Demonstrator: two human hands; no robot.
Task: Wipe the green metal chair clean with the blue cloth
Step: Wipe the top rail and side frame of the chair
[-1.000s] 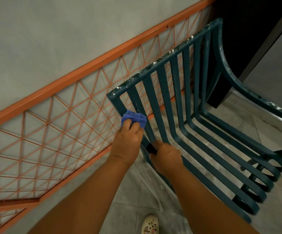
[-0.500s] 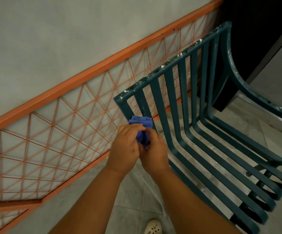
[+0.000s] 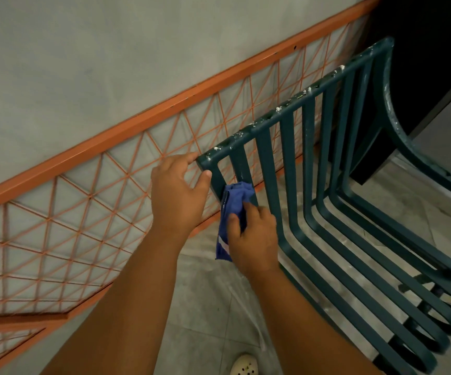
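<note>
The hands work at the near corner of the chair back: the left hand (image 3: 177,190) has its fingers curled over the corner of the top rail with the thumb against the outer upright, steadying the frame, while the right hand (image 3: 254,234) grips the blue cloth (image 3: 233,209) and presses its bunched upper end against the first slats, a loose tail hanging below the palm. The green metal chair (image 3: 313,185) stands on the tiled floor (image 3: 205,307) just beside an orange lattice railing (image 3: 97,212), its back toward the wall (image 3: 110,63) and its seat slats running off to the lower right. The chair looks rigid and fairly heavy, with smooth painted bars that will not yield under pressure, so a firm hold on the top rail seems the best place to brace it; the cloth is soft and limp and should wrap readily round each slat. White specks dot the top rail (image 3: 286,112) and the curved armrest (image 3: 397,125) and may need harder rubbing. The narrow gaps between slats and the closeness of the railing behind the back would likely cramp a hand working there. A pale shoe (image 3: 244,365) shows at the bottom edge, and crumpled clear plastic sheeting (image 3: 246,301) lies on the floor under the chair
</note>
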